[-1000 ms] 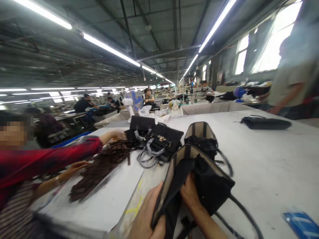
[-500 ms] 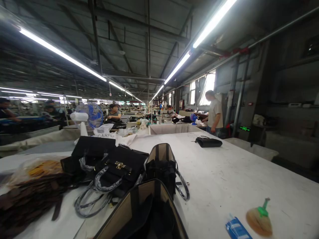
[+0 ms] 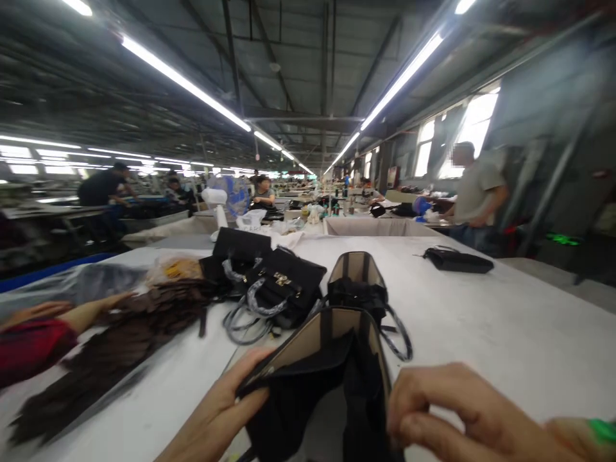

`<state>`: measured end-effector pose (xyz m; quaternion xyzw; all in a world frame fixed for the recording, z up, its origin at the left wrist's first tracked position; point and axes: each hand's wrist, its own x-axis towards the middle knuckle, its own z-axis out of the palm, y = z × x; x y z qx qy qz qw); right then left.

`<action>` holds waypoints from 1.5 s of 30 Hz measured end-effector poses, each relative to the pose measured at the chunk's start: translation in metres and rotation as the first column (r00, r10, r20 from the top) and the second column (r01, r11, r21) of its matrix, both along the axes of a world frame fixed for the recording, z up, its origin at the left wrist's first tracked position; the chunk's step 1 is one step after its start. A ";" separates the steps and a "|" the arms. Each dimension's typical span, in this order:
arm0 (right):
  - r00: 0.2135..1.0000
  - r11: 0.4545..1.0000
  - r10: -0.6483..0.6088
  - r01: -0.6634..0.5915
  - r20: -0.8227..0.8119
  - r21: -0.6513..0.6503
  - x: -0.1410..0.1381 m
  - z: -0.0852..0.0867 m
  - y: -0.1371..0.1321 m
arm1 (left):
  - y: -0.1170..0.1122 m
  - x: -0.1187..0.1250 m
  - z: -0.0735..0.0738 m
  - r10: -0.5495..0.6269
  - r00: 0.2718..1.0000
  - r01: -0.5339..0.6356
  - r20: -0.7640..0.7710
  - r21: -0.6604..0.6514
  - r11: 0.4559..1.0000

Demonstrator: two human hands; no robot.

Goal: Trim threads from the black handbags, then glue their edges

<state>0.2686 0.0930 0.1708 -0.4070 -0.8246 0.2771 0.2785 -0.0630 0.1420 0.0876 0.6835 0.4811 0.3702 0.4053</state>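
Bags number five on the white table point(image 3: 505, 333) of a long strip-lit workshop: two tan-lined, three black. One tan-lined bag point(image 3: 332, 337) sits at the near edge, mouth toward the person, long axis running toward the far edge. The left hand point(image 3: 221, 410) grips its left rim, and the right hand point(image 3: 447, 410) curls its fingers shut on the right rim.

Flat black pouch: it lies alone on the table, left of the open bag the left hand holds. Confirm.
Wrong side: in the head view the flat black pouch lies alone on the table, right of the open bag the left hand holds.
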 end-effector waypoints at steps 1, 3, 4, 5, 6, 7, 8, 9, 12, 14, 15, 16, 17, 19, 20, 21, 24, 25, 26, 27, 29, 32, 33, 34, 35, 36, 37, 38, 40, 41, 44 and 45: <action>1.000 1.000 -0.007 0.007 0.019 0.011 0.000 0.000 0.007 | -0.004 0.003 0.006 -0.035 0.999 0.035 0.018 -0.021 0.999; 0.998 0.998 -0.055 0.054 0.030 0.028 0.000 -0.002 0.026 | -0.007 0.008 0.011 -0.046 0.996 0.049 0.076 -0.036 0.998; 0.998 0.997 -0.063 0.062 0.031 0.051 -0.003 -0.004 0.037 | -0.007 0.010 0.011 -0.045 0.995 0.051 0.089 -0.058 0.997; 0.998 0.995 -0.061 0.059 0.033 0.080 -0.007 -0.007 0.048 | -0.007 0.010 0.009 -0.034 0.994 0.043 0.102 -0.078 0.996; 0.998 0.993 -0.044 0.038 0.047 0.111 -0.014 -0.008 0.058 | -0.007 0.010 0.007 -0.022 0.993 0.033 0.113 -0.094 0.995; 0.998 0.989 -0.009 -0.001 0.065 0.150 -0.022 -0.010 0.067 | -0.006 0.010 0.005 -0.009 0.992 0.023 0.127 -0.107 0.994; 0.995 0.980 0.034 -0.051 0.094 0.192 -0.031 -0.011 0.074 | -0.006 0.010 0.003 0.003 0.990 0.014 0.144 -0.115 0.993; 0.988 0.967 0.075 -0.106 0.139 0.233 -0.040 -0.012 0.080 | -0.006 0.010 0.001 0.012 0.987 0.007 0.163 -0.120 0.993; 0.932 0.907 0.143 -0.257 0.332 0.332 -0.068 -0.018 0.091 | -0.006 0.010 -0.003 0.020 0.978 0.008 0.209 -0.136 0.991; 0.885 0.875 0.133 -0.316 0.445 0.367 -0.084 -0.023 0.093 | -0.005 0.010 -0.004 0.019 0.976 0.011 0.216 -0.138 0.990; 0.867 0.864 0.125 -0.334 0.482 0.376 -0.090 -0.026 0.094 | -0.005 0.010 -0.004 0.017 0.976 0.012 0.215 -0.135 0.991; 0.851 0.855 0.124 -0.352 0.510 0.379 -0.095 -0.028 0.094 | -0.005 0.010 -0.004 0.018 0.977 0.009 0.213 -0.129 0.992; 0.835 0.849 0.127 -0.370 0.535 0.376 -0.099 -0.030 0.094 | -0.005 0.010 -0.005 0.020 0.978 0.005 0.208 -0.121 0.993; 0.809 0.848 0.130 -0.390 0.573 0.358 -0.105 -0.032 0.095 | -0.004 0.009 -0.006 0.030 0.982 -0.010 0.189 -0.102 0.995; 0.802 0.854 0.121 -0.384 0.584 0.350 -0.107 -0.032 0.097 | -0.004 0.009 -0.006 0.037 0.984 -0.021 0.175 -0.090 0.996; 0.801 0.863 0.106 -0.368 0.589 0.345 -0.108 -0.031 0.098 | -0.005 0.009 -0.007 0.044 0.986 -0.031 0.160 -0.081 0.996; 0.814 0.897 0.055 -0.295 0.579 0.329 -0.109 -0.028 0.102 | -0.005 0.009 -0.009 0.054 0.987 -0.042 0.150 -0.082 0.996; 0.816 0.909 0.038 -0.268 0.577 0.318 -0.109 -0.027 0.103 | -0.005 0.010 -0.010 0.052 0.985 -0.037 0.162 -0.093 0.995; 0.817 0.921 0.019 -0.238 0.576 0.307 -0.110 -0.026 0.104 | -0.005 0.010 -0.011 0.050 0.983 -0.032 0.179 -0.106 0.994; 0.816 0.932 -0.002 -0.208 0.578 0.297 -0.111 -0.025 0.104 | -0.005 0.011 -0.011 0.049 0.979 -0.027 0.196 -0.118 0.993; 0.811 0.944 -0.048 -0.154 0.583 0.292 -0.114 -0.024 0.104 | -0.006 0.012 -0.012 0.053 0.974 -0.024 0.219 -0.133 0.991; 0.796 0.947 -0.088 -0.121 0.599 0.299 -0.118 -0.024 0.104 | -0.006 0.013 -0.014 0.074 0.972 -0.044 0.222 -0.138 0.989; 0.790 0.948 -0.094 -0.114 0.605 0.296 -0.118 -0.024 0.104 | -0.005 0.014 -0.014 0.080 0.972 -0.048 0.223 -0.142 0.989; 0.785 0.951 -0.102 -0.104 0.611 0.292 -0.119 -0.024 0.105 | -0.005 0.014 -0.015 0.084 0.970 -0.051 0.226 -0.147 0.988; 0.781 0.953 -0.107 -0.097 0.615 0.288 -0.119 -0.025 0.105 | -0.005 0.014 -0.016 0.085 0.969 -0.050 0.232 -0.151 0.987; 0.779 0.954 -0.112 -0.089 0.617 0.286 -0.120 -0.025 0.105 | -0.005 0.014 -0.016 0.084 0.967 -0.048 0.239 -0.154 0.987; 0.778 0.954 -0.118 -0.083 0.617 0.288 -0.120 -0.026 0.106 | -0.005 0.015 -0.017 0.084 0.966 -0.047 0.246 -0.153 0.987; 0.779 0.954 -0.122 -0.079 0.615 0.290 -0.120 -0.027 0.106 | -0.005 0.015 -0.017 0.084 0.965 -0.046 0.250 -0.151 0.987; 0.780 0.953 -0.124 -0.080 0.613 0.294 -0.120 -0.029 0.107 | -0.005 0.016 -0.016 0.085 0.963 -0.048 0.257 -0.148 0.988; 0.780 0.952 -0.123 -0.083 0.614 0.296 -0.121 -0.030 0.108 | -0.005 0.016 -0.016 0.085 0.962 -0.048 0.258 -0.147 0.988; 0.780 0.947 -0.125 -0.090 0.614 0.308 -0.122 -0.033 0.110 | -0.006 0.016 -0.016 0.090 0.962 -0.055 0.259 -0.139 0.989; 0.780 0.946 -0.127 -0.090 0.612 0.311 -0.122 -0.033 0.110 | -0.006 0.016 -0.017 0.094 0.963 -0.063 0.254 -0.129 0.990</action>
